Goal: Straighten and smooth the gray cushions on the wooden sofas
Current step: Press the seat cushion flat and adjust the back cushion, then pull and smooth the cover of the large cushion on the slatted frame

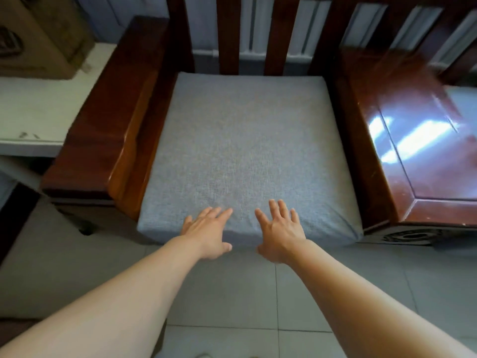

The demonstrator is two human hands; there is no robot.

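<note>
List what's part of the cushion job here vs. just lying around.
Job: gray cushion; wooden sofa holding it; left hand and right hand, both flat at its front edge.

Lying about: glossy wooden side table; cardboard box; white table under the box.

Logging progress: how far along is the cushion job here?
Looks done: the gray cushion lies square in the wooden chair, top free of visible wrinkles. In hand: left hand and right hand lie flat, fingers spread, at its front edge. Left: other cushions are out of view, so unconfirmed.
</note>
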